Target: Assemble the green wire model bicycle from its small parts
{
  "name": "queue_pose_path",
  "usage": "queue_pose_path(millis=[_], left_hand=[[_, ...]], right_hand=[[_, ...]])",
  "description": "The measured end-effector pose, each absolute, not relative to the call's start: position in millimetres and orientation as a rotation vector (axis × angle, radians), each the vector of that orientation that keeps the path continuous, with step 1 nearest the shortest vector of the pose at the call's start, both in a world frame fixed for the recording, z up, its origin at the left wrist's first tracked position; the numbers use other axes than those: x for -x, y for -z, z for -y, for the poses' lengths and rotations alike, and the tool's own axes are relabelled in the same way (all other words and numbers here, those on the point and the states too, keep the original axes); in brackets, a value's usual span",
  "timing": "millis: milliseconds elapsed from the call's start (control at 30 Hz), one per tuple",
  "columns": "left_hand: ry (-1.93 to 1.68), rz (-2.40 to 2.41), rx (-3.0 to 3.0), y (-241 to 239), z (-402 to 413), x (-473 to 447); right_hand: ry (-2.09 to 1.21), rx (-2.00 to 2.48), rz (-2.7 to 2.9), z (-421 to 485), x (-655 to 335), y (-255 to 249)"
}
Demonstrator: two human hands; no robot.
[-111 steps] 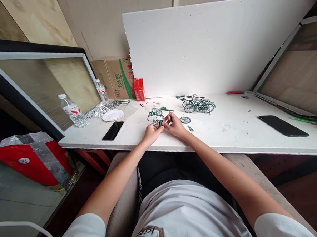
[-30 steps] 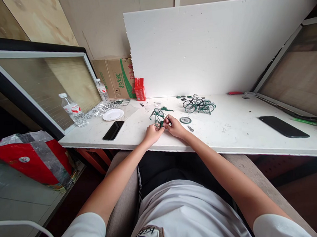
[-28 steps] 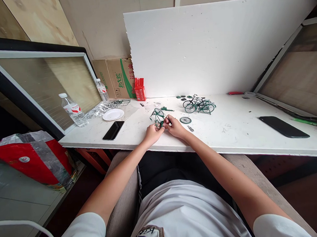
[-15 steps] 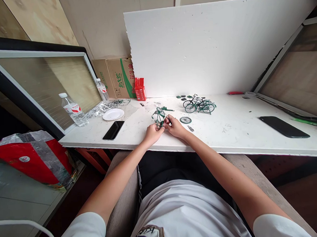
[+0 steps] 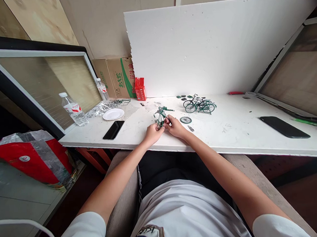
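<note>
A small green model bicycle (image 5: pixel 160 116), partly built, stands upright near the front of the white table (image 5: pixel 229 128). My left hand (image 5: pixel 152 132) pinches its lower frame from the left. My right hand (image 5: pixel 175 126) pinches the same spot from the right, its fingertips closed on a part too small to name. A loose green wheel (image 5: pixel 185 120) lies just right of my right hand. A small metal piece (image 5: pixel 190 128) lies beside my right wrist. Two finished green model bicycles (image 5: pixel 199 105) stand further back.
A black phone (image 5: pixel 113 130) and a white plate (image 5: pixel 113 114) lie to the left, with two water bottles (image 5: pixel 73 110) and clear plastic bags (image 5: pixel 100 108). A red carton (image 5: pixel 139 89) and a cardboard box (image 5: pixel 117 78) stand at the back. Another black phone (image 5: pixel 284 127) lies on the right.
The partly built bicycle has turned between my fingers, its front wheel swinging right and more upright. Both hands stay in the same place.
</note>
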State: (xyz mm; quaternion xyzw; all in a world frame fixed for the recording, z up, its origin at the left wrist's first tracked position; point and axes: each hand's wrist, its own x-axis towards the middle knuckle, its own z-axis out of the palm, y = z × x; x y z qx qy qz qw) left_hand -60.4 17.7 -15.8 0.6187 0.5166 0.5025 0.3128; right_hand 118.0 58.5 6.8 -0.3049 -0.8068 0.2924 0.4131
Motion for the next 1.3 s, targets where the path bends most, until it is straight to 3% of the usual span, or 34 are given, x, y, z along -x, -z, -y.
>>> queue_pose_path(millis=[1300], left_hand=[[-1.298, -1.393, -1.741, 4, -6, 58]], right_hand=[[-0.695, 0.822, 2.087, -56, -119, -13]])
